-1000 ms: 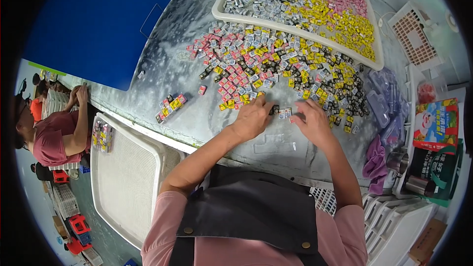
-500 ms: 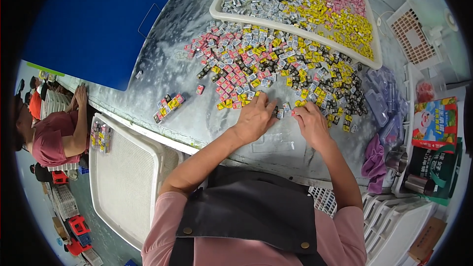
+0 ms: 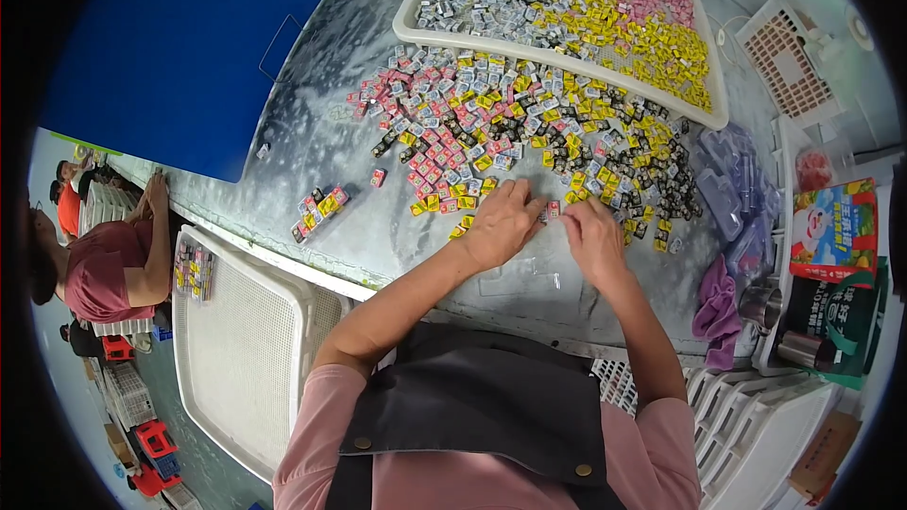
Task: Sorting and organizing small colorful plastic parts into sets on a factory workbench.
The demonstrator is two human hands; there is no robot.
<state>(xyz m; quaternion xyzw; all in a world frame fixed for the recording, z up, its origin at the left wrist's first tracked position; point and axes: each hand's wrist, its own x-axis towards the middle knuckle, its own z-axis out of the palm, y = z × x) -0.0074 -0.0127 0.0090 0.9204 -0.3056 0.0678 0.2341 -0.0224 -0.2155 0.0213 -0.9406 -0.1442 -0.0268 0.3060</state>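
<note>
**Small wrapped pieces gathered at the edge of a heap**

Seen from above: left hand (image 3: 501, 224) laid palm down on the grey, mottled surface (image 3: 312, 161), fingers bent and drawn together over a few small wrapped pieces (image 3: 551, 212) just ahead of the fingertips. Right hand (image 3: 595, 238) close beside it, almost touching, fingers curled toward the same spot; whether anything is pinched under them cannot be told. Directly beyond both hands, a loose heap of wrapped pieces (image 3: 529, 123) in pink, yellow, black and silver-white, glossy and roughly square, spread thin, probably so that colours can be told apart at a glance. Farther beyond, a shallow cream tray (image 3: 408, 26) with the same pieces lying in colour patches (black and silver at one end, yellow and pink toward the other). Off to the left of the left hand, well apart, a short row of pieces (image 3: 319, 211) set side by side. Nearer the body and to the left, a white perforated tray (image 3: 241, 359) below the surface edge. To the right of the right hand, clear plastic bags (image 3: 732, 194), a purple cloth (image 3: 718, 307) and a colourful printed box (image 3: 836, 231). A blue board (image 3: 179, 47) lying far off to the left. Another person in a red shirt (image 3: 99, 269) at work at far left.
</note>
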